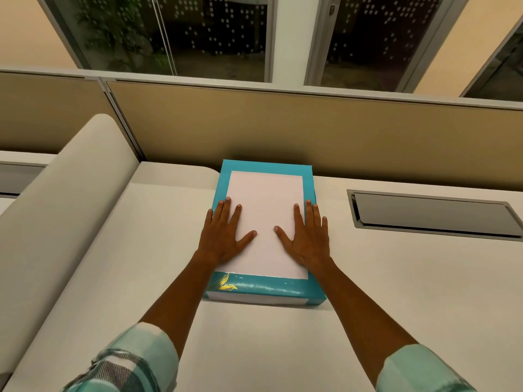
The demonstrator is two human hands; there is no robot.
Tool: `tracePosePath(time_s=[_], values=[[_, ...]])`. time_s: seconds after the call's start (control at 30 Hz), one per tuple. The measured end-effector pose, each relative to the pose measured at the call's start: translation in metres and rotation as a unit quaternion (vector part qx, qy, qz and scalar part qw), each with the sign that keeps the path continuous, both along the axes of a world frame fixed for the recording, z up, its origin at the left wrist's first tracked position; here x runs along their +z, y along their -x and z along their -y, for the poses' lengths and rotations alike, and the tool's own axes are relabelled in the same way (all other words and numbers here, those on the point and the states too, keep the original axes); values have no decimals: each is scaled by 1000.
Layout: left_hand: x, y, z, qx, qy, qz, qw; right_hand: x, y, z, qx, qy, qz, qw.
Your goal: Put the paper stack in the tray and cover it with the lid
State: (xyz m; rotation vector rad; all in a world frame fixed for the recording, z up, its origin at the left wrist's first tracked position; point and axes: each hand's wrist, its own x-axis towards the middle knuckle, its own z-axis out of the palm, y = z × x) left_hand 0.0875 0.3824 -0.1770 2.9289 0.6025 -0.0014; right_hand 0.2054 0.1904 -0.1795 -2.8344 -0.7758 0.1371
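- Two sleeves with a pale green check pattern, the left sleeve (124, 363) and the right sleeve (421, 369), show at the bottom, and bare arms reach forward from them.
- The white desk (396, 292) lies under the arms.
- A teal tray (266, 290) sits flat on the desk, in the middle, with its far end close to the tan wall panel.
- The near wall of the tray is shiny and has a small gold leaf drawing (225, 284) at its left corner.
- A white strip shows along the bottom of that near wall; it may be more paper or part of the box, and I cannot tell which.
- The white paper stack (266, 216) lies inside the tray, with teal rim showing all around it.
- The left hand (223, 239) lies flat and open on the left side of the paper, fingers spread, holding nothing.
- The right hand (307, 239) lies flat and open on the right side of the paper, fingers spread, holding nothing.
- The outer fingers of both hands reach over the teal rim.
- A grey slot cover (433, 216) is set into the desk to the right, well apart from the tray.
- A big roll of cream paper (65, 199) lies on the left side of the desk.
- The tan wall panel (311, 128) stands behind the desk.
- Dark windows (212, 32) are past it.
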Motion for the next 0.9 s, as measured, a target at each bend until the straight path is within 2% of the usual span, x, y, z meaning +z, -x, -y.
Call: tracePosePath(time_s=[0.3, 0.6, 0.9], values=[[7, 0, 1, 0, -4, -17, 1000, 7, 1, 1, 0, 13, 0, 1000], [58, 13, 48, -8, -5, 111, 994, 55, 29, 40, -26, -42, 75, 996], [109, 17, 117, -52, -39, 158, 985, 116, 36, 125, -57, -50, 150, 986]])
